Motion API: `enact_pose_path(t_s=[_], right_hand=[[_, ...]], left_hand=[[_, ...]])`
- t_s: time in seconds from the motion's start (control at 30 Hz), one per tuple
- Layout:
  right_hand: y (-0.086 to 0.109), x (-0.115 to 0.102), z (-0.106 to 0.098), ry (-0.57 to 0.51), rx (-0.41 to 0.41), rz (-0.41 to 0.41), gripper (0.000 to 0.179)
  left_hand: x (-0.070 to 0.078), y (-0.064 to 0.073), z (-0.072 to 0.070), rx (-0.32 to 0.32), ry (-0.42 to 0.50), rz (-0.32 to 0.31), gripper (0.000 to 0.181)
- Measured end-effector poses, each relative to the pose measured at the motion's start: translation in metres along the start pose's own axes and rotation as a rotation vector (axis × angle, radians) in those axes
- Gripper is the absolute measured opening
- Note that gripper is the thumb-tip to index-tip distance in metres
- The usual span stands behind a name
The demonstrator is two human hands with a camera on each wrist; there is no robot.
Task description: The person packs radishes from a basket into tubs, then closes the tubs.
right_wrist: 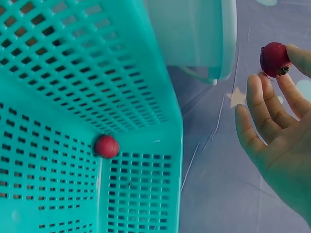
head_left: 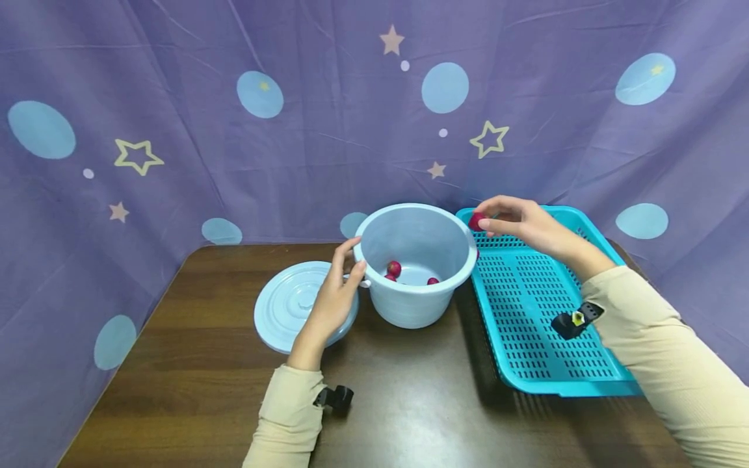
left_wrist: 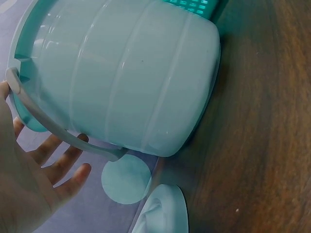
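Between thumb and fingertips my right hand pinches a dark red hawthorn fruit, its dark calyx end showing in the right wrist view. That hand is over the far left corner of the turquoise basket, near the bucket's rim. The pale blue bucket stands upright, with a few hawthorns on its floor. My left hand holds the bucket's rim at its left side with thumb and index finger; its other fingers spread beside the hanging handle. Another hawthorn lies in the basket's corner.
A round pale blue lid lies on the wooden table left of the bucket, partly behind my left hand. The basket stands close on the bucket's right. Behind the table hangs a purple curtain with stars and dots.
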State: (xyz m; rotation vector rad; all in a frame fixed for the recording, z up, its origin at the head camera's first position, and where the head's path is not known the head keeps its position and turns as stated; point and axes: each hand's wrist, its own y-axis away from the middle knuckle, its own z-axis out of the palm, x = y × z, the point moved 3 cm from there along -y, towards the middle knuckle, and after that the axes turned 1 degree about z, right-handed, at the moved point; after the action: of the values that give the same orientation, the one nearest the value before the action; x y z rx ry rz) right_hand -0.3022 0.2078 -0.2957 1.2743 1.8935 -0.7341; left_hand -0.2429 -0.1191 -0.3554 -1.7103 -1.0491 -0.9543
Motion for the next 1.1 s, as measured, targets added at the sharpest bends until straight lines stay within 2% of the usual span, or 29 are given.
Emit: enact_pose_path(t_s=[0.27, 0.6, 0.9, 1.1], right_hand=[[-0.001, -0.013, 0.012, -0.005, -0.051, -0.046, 0.039], [-0.005, -0.019, 0.019, -0.001, -0.08, -0.047, 0.039], [-0.01, -0.019, 0.022, 0.021, -0.098, -0.037, 0.04], [-0.012, -0.018, 0.023, 0.012, -0.076, -0.043, 0.04]], left_hand=[[0.0, -0.001, -0.001, -0.001, 0.01, 0.009, 0.051], [-0.001, 0.0, -0.002, -0.007, 0.0, -0.002, 0.051], [-0.001, 0.001, -0.002, -0.008, 0.002, -0.002, 0.051], [-0.001, 0.001, -0.001, -0.003, -0.002, -0.006, 0.05]])
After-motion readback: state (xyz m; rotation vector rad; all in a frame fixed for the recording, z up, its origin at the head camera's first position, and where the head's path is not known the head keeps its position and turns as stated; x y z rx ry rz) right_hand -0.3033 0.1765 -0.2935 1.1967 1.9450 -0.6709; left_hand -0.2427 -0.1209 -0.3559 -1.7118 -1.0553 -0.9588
